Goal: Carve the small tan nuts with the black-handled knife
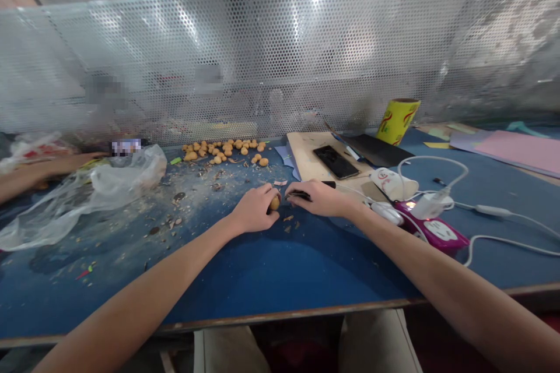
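My left hand (254,208) is closed around a small tan potato (275,203), its fingers curled over the near and far sides. Just to the right, my right hand (321,198) grips a thin dark tool that looks like a knife (300,194); a black end sticks out behind the fingers. A narrow gap separates the tool's tip from the potato. Both hands are low over the blue tabletop (262,274). Beyond them lies a loose group of similar small potatoes (227,148). Peel scraps and crumbs (175,221) are scattered to the left of my left hand.
A wooden board (301,151) bears a black phone (336,162). To the right are a paper cup (394,183), a purple power strip (437,233) with white cables, and a yellow roll (397,121). A plastic bag (105,186) and another person's arm (39,173) are left. A perforated metal screen (280,58) stands behind.
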Demonstrator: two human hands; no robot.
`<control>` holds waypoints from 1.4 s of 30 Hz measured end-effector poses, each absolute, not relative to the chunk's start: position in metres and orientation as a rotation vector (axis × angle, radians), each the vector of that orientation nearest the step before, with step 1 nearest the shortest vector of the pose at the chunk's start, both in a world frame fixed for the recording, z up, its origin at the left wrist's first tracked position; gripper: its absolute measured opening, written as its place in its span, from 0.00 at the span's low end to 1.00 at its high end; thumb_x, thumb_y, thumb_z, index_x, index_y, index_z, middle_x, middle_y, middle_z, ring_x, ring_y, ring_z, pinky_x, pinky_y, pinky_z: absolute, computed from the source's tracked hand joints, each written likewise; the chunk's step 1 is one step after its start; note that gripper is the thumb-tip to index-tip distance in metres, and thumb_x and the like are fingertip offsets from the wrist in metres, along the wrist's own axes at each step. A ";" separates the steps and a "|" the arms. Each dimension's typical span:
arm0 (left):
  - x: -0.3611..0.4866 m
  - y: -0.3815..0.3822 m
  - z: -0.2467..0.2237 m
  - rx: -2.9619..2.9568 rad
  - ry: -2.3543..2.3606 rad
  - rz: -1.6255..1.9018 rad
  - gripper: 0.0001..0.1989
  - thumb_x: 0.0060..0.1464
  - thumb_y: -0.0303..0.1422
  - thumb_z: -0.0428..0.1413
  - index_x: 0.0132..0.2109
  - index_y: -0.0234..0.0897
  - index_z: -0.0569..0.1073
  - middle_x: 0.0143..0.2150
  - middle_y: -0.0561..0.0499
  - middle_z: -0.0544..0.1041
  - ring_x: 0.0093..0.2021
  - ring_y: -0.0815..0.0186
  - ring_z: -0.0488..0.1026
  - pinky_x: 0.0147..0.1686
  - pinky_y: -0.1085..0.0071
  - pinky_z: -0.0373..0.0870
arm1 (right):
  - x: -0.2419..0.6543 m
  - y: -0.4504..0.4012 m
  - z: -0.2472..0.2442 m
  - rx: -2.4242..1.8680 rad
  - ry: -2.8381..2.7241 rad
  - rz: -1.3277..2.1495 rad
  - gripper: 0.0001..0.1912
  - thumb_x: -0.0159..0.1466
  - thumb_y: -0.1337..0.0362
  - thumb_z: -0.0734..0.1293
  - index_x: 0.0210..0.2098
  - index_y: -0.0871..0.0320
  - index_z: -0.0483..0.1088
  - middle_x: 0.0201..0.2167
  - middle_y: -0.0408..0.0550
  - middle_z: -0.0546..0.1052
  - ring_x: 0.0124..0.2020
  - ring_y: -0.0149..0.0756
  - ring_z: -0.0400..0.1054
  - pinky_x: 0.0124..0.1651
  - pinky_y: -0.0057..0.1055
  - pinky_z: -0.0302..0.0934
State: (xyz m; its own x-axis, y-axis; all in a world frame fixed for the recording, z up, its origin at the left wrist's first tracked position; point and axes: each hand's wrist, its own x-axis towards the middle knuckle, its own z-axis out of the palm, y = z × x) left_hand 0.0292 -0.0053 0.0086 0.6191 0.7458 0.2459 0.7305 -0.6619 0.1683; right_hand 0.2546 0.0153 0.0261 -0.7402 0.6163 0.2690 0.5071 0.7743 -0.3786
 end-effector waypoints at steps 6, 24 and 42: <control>0.029 -0.007 0.009 2.753 1.216 0.488 0.13 0.54 0.38 0.53 0.45 0.37 0.69 0.41 0.46 0.71 0.38 0.58 0.71 0.41 0.61 0.67 | 0.255 0.012 0.031 -0.896 -2.560 0.410 0.10 0.68 0.62 0.59 0.46 0.55 0.68 0.34 0.46 0.77 0.32 0.35 0.69 0.35 0.28 0.59; 0.029 0.004 0.006 2.347 1.196 0.710 0.18 0.56 0.48 0.55 0.42 0.40 0.78 0.40 0.49 0.78 0.41 0.59 0.73 0.42 0.64 0.68 | 0.240 0.019 0.013 -0.969 -2.292 0.203 0.13 0.67 0.65 0.61 0.45 0.57 0.76 0.43 0.50 0.79 0.44 0.38 0.72 0.49 0.34 0.65; 0.032 0.000 0.002 2.083 1.256 0.815 0.17 0.52 0.47 0.59 0.40 0.39 0.78 0.37 0.50 0.80 0.37 0.61 0.76 0.38 0.67 0.70 | 0.240 0.017 0.010 -0.923 -2.419 0.269 0.16 0.69 0.65 0.59 0.51 0.53 0.74 0.48 0.44 0.79 0.45 0.38 0.75 0.50 0.32 0.66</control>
State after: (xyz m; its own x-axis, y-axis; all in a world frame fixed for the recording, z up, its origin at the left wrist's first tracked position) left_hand 0.0317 -0.0001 0.0025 0.3735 0.9042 0.2073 0.5580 -0.3975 0.7284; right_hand 0.2405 0.0168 0.0100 -0.6251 0.6651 0.4084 0.5594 0.7467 -0.3599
